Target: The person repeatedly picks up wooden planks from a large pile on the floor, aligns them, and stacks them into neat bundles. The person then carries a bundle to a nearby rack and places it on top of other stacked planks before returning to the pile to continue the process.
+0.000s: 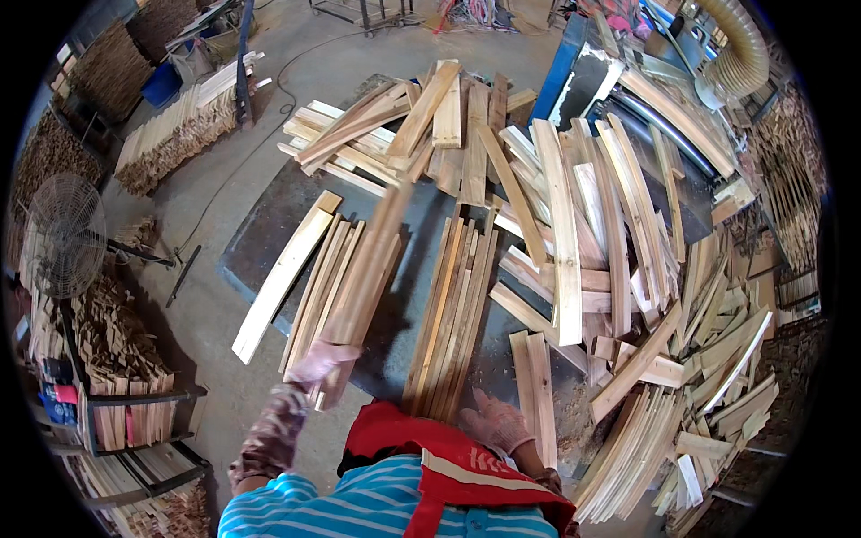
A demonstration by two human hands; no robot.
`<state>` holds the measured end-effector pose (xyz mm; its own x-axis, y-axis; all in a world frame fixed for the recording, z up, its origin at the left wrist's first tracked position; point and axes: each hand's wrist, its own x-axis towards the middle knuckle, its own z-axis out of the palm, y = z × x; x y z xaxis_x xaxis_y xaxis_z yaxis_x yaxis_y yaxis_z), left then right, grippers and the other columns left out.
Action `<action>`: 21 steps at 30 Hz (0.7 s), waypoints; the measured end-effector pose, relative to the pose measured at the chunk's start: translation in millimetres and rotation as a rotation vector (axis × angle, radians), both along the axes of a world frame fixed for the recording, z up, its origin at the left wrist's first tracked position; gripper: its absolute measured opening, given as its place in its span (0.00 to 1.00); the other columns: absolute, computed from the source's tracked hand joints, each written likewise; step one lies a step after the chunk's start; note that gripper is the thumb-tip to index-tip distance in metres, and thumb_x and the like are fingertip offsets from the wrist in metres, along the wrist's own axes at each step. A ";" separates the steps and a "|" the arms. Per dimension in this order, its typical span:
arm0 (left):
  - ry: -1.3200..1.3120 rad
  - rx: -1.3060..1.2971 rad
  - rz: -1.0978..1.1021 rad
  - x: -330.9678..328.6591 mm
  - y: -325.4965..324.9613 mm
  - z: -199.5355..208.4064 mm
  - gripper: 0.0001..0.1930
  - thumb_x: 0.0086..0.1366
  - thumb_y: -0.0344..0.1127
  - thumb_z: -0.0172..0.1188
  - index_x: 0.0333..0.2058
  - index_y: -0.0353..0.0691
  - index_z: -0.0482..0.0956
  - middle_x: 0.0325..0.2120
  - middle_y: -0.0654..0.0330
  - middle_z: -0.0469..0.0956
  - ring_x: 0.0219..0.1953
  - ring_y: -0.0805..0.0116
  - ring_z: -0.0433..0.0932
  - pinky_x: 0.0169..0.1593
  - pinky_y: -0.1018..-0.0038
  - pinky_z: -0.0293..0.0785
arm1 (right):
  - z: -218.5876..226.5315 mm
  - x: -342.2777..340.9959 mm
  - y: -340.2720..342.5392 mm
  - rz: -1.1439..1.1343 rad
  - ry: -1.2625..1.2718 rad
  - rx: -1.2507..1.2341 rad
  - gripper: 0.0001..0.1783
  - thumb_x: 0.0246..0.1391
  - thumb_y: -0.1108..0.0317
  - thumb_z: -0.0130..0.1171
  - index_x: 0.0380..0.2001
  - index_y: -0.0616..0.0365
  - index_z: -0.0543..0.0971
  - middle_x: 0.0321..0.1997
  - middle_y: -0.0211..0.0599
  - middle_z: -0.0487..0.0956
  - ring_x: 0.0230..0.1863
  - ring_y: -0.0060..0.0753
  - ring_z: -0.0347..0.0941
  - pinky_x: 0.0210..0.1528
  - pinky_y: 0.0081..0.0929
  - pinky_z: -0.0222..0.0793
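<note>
My left hand, in a pale work glove, grips the near end of a long wooden board that is blurred by motion. The board is raised at a slant over a row of narrow strips on the left of the dark metal table. My gloved right hand is by the table's near edge with its fingers stretched out, holding nothing that I can see. It lies between a bundle of strips set on edge side by side and two short boards.
Loose boards are heaped at the table's far end, and more lie crisscrossed on the right. Beyond them stands a blue-sided machine with a ribbed hose. A floor fan and wood stacks stand at left.
</note>
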<state>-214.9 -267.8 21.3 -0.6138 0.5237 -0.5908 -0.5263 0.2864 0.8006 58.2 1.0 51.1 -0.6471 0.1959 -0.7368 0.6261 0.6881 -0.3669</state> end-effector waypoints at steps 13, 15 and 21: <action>0.215 -0.181 0.006 39.4 105.8 -128.7 0.28 0.70 0.42 0.59 0.62 0.30 0.71 0.57 0.52 0.78 0.59 0.64 0.73 0.65 0.71 0.66 | 2.3 38.8 31.9 -0.314 0.238 -0.144 0.36 0.66 0.41 0.46 0.67 0.55 0.67 0.63 0.54 0.75 0.63 0.57 0.72 0.64 0.43 0.65; 0.161 -0.034 0.030 25.8 94.3 -163.9 0.27 0.70 0.40 0.59 0.61 0.27 0.71 0.56 0.55 0.78 0.58 0.66 0.73 0.64 0.72 0.66 | 14.8 33.1 56.6 -0.437 0.375 -0.169 0.33 0.67 0.44 0.49 0.65 0.55 0.70 0.60 0.53 0.77 0.60 0.57 0.73 0.63 0.41 0.67; 0.178 -0.093 0.060 27.0 124.3 -157.7 0.23 0.70 0.39 0.56 0.59 0.31 0.75 0.52 0.56 0.80 0.55 0.67 0.75 0.58 0.73 0.68 | 3.4 22.2 185.4 -0.667 1.229 0.266 0.22 0.64 0.61 0.61 0.57 0.62 0.78 0.56 0.40 0.82 0.55 0.37 0.78 0.59 0.36 0.72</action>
<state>-188.0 -143.5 -136.4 -0.7411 0.4313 -0.5146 -0.3976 0.3356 0.8540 80.4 186.5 54.5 -0.5710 0.7544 0.3236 0.2379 0.5294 -0.8143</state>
